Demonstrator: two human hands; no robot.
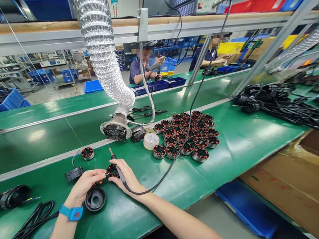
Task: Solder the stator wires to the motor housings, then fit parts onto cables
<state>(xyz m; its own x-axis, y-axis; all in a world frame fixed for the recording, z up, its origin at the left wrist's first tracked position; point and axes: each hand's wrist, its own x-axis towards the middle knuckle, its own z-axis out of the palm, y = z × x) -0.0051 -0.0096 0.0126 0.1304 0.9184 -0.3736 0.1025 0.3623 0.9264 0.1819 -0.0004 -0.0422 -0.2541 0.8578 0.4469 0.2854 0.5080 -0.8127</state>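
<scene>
My right hand (128, 175) is closed around a soldering iron (118, 170), its tip pointing up and away from me. The same hand's fingers also steady a motor stator (112, 171) with copper windings. From the other side, my left hand (87, 183) pinches at the stator's edge, apparently on a thin wire end; the fingertips partly hide it. A blue wrist strap (71, 212) circles my left wrist. Just below that hand lies a round black motor housing (95, 199) with a hole in its middle, and a black cable runs beside it.
Rows of stators (185, 132) stand right of a round white tub (151, 140). A fume extractor nozzle (116, 129) hangs ahead. One stator (87, 153) and a black part (74, 174) lie left, near coiled cables (25, 230). The iron's cord (165, 174) arcs rightward. Two people sit opposite.
</scene>
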